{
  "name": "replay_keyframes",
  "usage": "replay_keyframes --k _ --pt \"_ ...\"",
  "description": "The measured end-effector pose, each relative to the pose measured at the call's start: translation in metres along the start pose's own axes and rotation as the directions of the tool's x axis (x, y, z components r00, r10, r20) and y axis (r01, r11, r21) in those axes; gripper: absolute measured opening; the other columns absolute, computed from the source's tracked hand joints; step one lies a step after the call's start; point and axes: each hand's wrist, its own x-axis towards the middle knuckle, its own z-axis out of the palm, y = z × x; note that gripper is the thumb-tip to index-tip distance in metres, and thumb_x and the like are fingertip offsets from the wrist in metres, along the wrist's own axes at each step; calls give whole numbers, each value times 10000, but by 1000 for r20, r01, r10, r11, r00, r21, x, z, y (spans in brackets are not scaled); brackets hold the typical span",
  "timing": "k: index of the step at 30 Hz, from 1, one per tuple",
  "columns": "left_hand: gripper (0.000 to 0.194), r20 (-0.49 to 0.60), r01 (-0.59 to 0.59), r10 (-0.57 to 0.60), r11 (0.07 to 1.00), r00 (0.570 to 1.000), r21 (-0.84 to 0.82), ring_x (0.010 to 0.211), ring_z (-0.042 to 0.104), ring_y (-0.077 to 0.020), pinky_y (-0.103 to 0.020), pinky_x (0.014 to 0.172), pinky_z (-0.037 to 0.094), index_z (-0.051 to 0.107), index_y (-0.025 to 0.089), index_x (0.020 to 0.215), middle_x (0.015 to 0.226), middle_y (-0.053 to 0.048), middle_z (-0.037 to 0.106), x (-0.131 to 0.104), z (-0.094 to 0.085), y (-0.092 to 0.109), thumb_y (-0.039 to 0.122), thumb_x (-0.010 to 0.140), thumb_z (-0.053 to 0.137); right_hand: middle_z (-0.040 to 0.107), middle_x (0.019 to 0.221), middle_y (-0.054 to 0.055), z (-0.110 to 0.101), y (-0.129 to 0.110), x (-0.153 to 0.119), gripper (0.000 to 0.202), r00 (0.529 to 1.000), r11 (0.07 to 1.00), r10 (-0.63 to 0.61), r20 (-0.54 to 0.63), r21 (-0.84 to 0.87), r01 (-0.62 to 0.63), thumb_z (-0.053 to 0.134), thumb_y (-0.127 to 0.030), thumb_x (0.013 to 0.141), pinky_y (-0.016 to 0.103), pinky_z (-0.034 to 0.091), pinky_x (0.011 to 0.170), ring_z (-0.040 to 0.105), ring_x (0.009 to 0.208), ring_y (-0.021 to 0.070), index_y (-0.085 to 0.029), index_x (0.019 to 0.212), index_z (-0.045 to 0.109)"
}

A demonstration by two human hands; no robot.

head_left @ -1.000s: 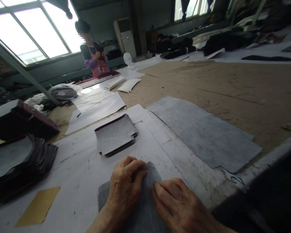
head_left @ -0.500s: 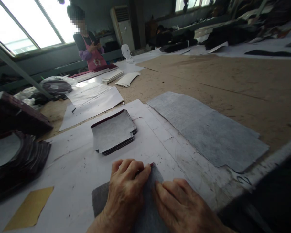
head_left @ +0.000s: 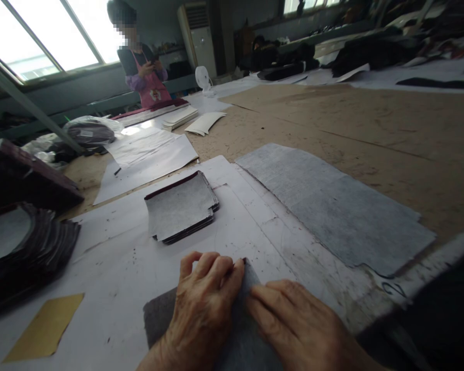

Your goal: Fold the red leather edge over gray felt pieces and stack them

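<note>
A grey piece of backed fabric (head_left: 251, 340) lies on the white-covered table in front of me. My left hand (head_left: 206, 299) is bent over it, its thumb and fingers closed at the far edge, where a small dark red bit shows at the corner. Beside it, the fingers of my right hand (head_left: 297, 319) are pressed together along the right edge of the same piece. Both hands hide much of it. A darker grey part (head_left: 158, 312) sticks out left of my left hand. Beyond my hands sits a small stack of pale-topped, dark-red-edged pieces (head_left: 180, 206).
At left stand a taller stack of dark pieces (head_left: 46, 252) and a dark block (head_left: 31, 178). A tan card (head_left: 44, 327) lies at lower left. A large grey sheet (head_left: 332, 206) spreads to the right. Across the table are a small white fan (head_left: 203, 78) and a person in a pink apron (head_left: 152, 87).
My right hand has shifted slightly up and right along the edge, its fingers straighter. The left hand keeps nearly the same place on the piece. The view has moved a little.
</note>
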Motion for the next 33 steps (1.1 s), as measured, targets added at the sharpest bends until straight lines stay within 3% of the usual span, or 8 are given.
replay_keyframes --k 2,5,10,15,21,27,31,33 --pt "278 -1 -2 2 1000 1000 3 791 506 -181 -384 791 311 609 152 1018 827 -45 605 1 0 1 116 907 357 629 917 110 -9 8 6 336 997 994 68 44 79 -71 369 -27 778 276 499 729 555 852 168 -98 997 614" --pt "265 -3 5 -5 1000 1000 -7 783 502 -180 -383 784 314 609 150 1010 822 -42 605 1 0 0 107 898 373 608 888 110 -13 20 17 332 995 995 84 52 41 -86 387 -9 773 289 503 694 539 828 176 -100 994 618" --pt "273 13 34 -33 999 999 -12 787 499 -180 -389 786 324 623 164 951 819 -43 605 -1 1 0 99 895 364 589 857 116 -4 26 26 367 979 998 -12 203 -58 24 307 -27 822 351 492 667 508 794 198 -64 1053 589" --pt "268 9 50 -50 999 999 1 774 511 -173 -377 766 342 614 177 1006 817 -43 607 -1 -1 -2 92 884 392 578 881 102 -3 24 24 347 960 984 -59 275 -146 103 308 -3 810 333 448 663 492 821 200 -75 1000 589" --pt "248 1 11 -11 1000 1000 18 701 498 -148 -332 667 385 607 164 983 795 -39 570 -5 -17 -16 48 851 432 574 919 80 -4 24 25 315 946 974 -67 318 -184 131 330 -12 805 317 407 589 471 756 187 -112 930 601" --pt "345 109 -88 98 992 989 -92 778 475 -160 -317 668 447 533 114 1115 868 -74 539 -18 -25 -28 -13 843 363 594 987 116 -1 25 23 363 950 972 -96 299 -176 154 282 -8 839 353 452 708 506 866 209 -70 983 609" --pt "307 106 -93 103 991 989 -99 790 482 -171 -322 681 469 523 74 1109 858 -88 540 -23 -21 -27 8 852 370 569 1141 98 -2 23 23 391 956 979 -122 267 -128 161 258 -18 870 376 417 866 466 1055 225 -71 1062 595" --pt "292 113 -88 97 992 989 -86 795 489 -177 -330 693 476 525 70 1103 866 -94 543 -23 -19 -26 25 855 376 585 1126 81 -2 22 24 403 952 981 -133 275 -102 167 248 -9 868 379 407 887 474 1052 214 -75 1071 590"
